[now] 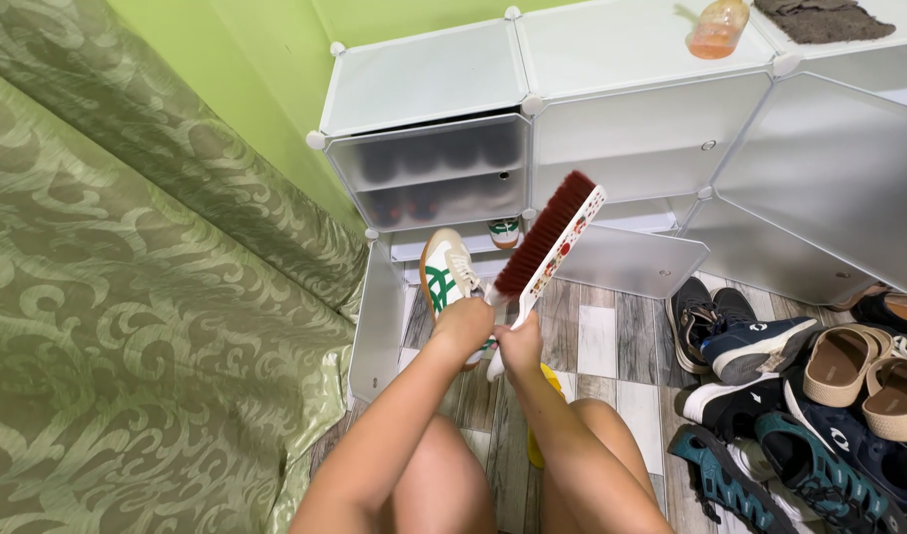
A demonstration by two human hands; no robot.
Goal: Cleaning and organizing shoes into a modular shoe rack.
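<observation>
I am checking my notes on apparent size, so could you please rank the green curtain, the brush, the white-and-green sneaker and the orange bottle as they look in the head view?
1. Green curtain
2. Brush
3. White-and-green sneaker
4. Orange bottle, though it sits farther away.

This is a home, at a corner used for storing shoes. A modular cabinet of translucent white plastic panels with round corner connectors fills the upper middle and upper right of the frame, one door swung open, dark pairs of shoes dimly visible behind a closed panel. A heap of sneakers, sandals and slip-ons lies at the lower right on a floor of grey-and-white wood-look planks. A bright green painted wall shows at the upper left, and a green damask-patterned curtain fabric covers the left side.
</observation>
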